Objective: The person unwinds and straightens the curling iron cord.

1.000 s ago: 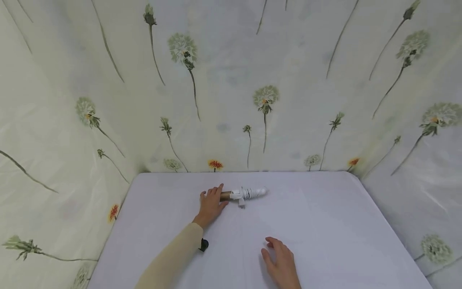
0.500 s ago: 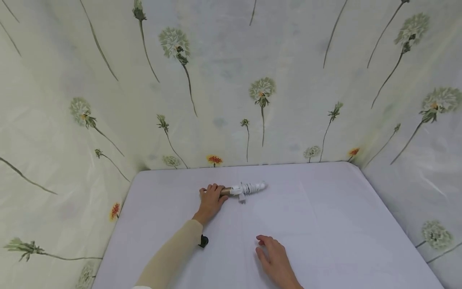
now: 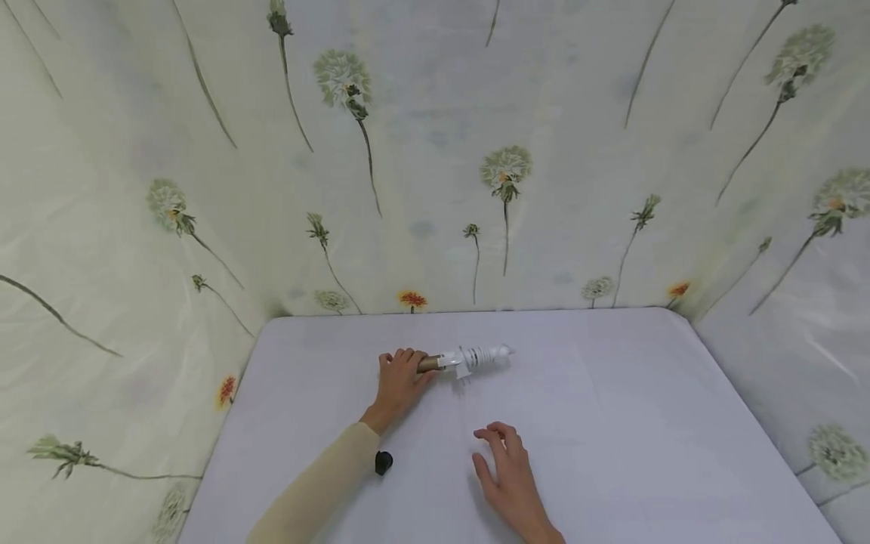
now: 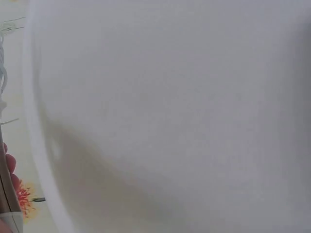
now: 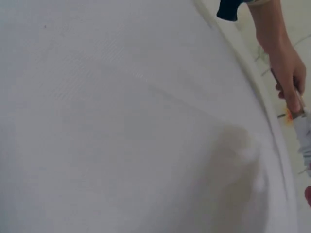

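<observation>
A hair iron (image 3: 430, 364), brown at one end and white at the other, is held near the back middle of the table. White cord (image 3: 479, 356) is coiled round its white part, and a plug (image 3: 464, 372) hangs below. My left hand (image 3: 401, 381) grips the brown end, thumb on the near side. The left wrist view catches only a strip of the hair iron (image 4: 6, 191) at its left edge, with fingertips (image 4: 10, 164) behind it. Nearer the front, my right hand (image 3: 511, 476) hovers with loosely bent fingers and holds nothing.
A white cloth covers the table (image 3: 612, 423). Curtains (image 3: 435, 151) printed with dandelions stand close behind it and at both sides. A small black round piece (image 3: 384, 462) sits at my left wrist.
The hair iron has risen slightly and its plug now dangles, the left hand still gripping it. My right hand has moved forward and a little left, toward it.
</observation>
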The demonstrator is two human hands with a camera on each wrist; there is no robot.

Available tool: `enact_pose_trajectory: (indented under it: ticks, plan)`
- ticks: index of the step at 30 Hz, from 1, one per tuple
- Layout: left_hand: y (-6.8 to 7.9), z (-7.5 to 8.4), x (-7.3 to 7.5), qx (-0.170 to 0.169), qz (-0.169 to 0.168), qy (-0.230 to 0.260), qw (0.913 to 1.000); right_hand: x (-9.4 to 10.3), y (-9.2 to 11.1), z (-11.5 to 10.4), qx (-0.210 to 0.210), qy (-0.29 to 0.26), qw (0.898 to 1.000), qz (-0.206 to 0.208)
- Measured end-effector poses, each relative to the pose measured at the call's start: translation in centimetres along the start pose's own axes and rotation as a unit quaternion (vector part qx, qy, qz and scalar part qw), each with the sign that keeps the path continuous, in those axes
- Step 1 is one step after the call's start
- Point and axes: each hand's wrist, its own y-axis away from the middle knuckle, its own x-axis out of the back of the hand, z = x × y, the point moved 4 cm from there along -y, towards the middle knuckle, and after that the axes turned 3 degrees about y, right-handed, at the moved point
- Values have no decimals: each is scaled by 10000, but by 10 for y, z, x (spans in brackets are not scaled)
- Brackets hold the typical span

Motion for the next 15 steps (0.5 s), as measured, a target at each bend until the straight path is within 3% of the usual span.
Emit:
enact_pose_trajectory:
  ticks: [6,11,15]
  plan:
    - [2,3,17,-195,222,-72,9995,12,-39,-14,682,490,9952,510]
    - [7,10,29,-431,382,-18,9983,25,-77,-19,1126,1028,9874,430]
    - [9,16,37,-577,463,-20,9973,29,-103,-21,1234,1448,9813,292]
